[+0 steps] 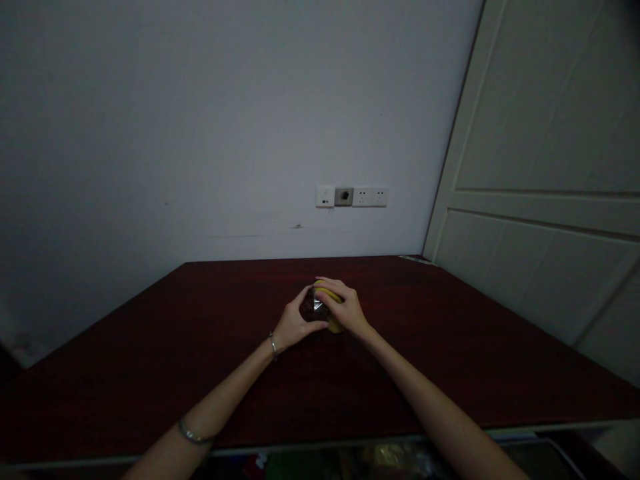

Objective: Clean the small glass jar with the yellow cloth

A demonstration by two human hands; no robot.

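Both hands meet at the middle of a dark red table [150,360]. My left hand [295,325] curls around a small dark, shiny object [314,308] that looks like a jar or wrapped item. My right hand [347,308] is closed over a yellow part [331,297] of it, perhaps a lid or a sponge. The dim light hides what the object is. A thin bracelet sits on my left wrist and another band further up the forearm.
A white wall stands behind the table with a row of sockets [351,197]. A pale panelled door [545,200] runs along the right side. Below the table's front edge lie some coloured items [350,463], hard to make out.
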